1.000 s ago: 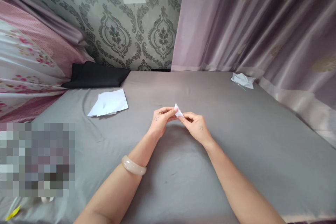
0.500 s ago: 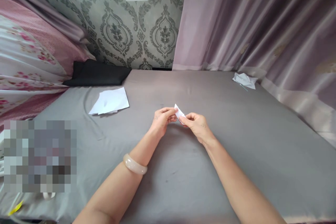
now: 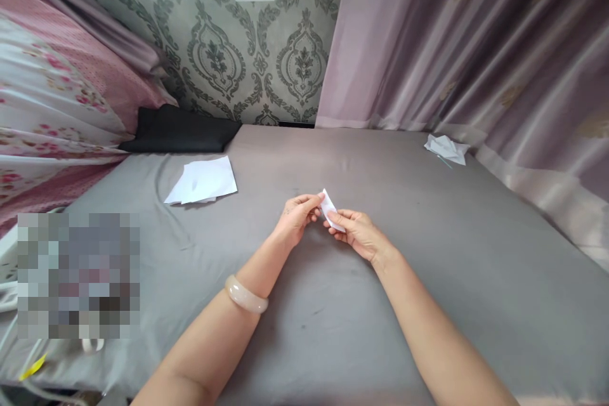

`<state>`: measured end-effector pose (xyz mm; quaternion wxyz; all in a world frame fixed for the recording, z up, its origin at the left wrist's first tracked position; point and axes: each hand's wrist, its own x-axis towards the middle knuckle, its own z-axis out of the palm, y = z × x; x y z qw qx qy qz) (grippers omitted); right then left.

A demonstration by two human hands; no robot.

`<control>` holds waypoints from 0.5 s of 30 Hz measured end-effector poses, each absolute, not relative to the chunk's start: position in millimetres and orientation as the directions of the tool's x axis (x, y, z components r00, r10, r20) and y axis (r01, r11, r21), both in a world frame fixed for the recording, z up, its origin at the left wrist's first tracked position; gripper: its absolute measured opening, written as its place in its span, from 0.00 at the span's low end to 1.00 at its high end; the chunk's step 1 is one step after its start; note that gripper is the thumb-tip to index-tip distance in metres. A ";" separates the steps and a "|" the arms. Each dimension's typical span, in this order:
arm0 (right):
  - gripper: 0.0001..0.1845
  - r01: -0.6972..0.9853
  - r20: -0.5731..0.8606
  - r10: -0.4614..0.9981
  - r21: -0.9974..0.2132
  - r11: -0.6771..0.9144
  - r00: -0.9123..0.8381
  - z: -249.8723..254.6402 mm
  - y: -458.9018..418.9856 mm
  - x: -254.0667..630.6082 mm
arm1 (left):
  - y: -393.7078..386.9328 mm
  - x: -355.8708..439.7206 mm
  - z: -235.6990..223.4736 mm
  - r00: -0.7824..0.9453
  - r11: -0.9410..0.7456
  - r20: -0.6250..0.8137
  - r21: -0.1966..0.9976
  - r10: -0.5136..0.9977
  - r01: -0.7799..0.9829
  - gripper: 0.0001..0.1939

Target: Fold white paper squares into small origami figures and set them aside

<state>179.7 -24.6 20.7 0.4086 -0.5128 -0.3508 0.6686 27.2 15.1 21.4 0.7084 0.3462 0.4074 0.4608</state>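
A small folded piece of white paper (image 3: 329,206) is held between my two hands above the middle of the grey-covered surface (image 3: 380,184). My left hand (image 3: 299,216) pinches its upper left end between thumb and fingers. At the lower right end, my right hand (image 3: 359,231) grips it with the thumb on top and the fingers beneath. The paper slants down to the right. A pale bangle (image 3: 246,295) circles my left forearm.
White sheets (image 3: 204,181) lie stacked at the left, in front of a folded black cloth (image 3: 183,130). Crumpled white papers (image 3: 447,149) sit at the far right near the curtain (image 3: 404,44). White cables with a yellow tag (image 3: 34,366) are at the near left.
My right hand has shifted slightly down and right along the paper, and more of the paper's length shows. The left hand still pinches its upper end.
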 end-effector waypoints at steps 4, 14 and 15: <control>0.12 -0.230 -0.413 0.905 -0.876 -0.425 -0.097 22.4 -23.5 178.9 | 14.9 28.0 18.3 0.274 0.347 -0.270 0.892 0.923 -0.288 0.19; 0.11 -0.232 -0.428 0.895 -0.864 -0.446 -0.127 22.3 -24.3 176.2 | 14.3 27.5 13.7 0.223 0.262 -0.212 0.939 0.951 -0.223 0.16; 0.11 -0.233 -0.428 0.895 -0.864 -0.447 -0.129 22.0 -24.4 176.2 | 14.4 27.3 12.9 0.217 0.255 -0.208 0.941 0.954 -0.221 0.17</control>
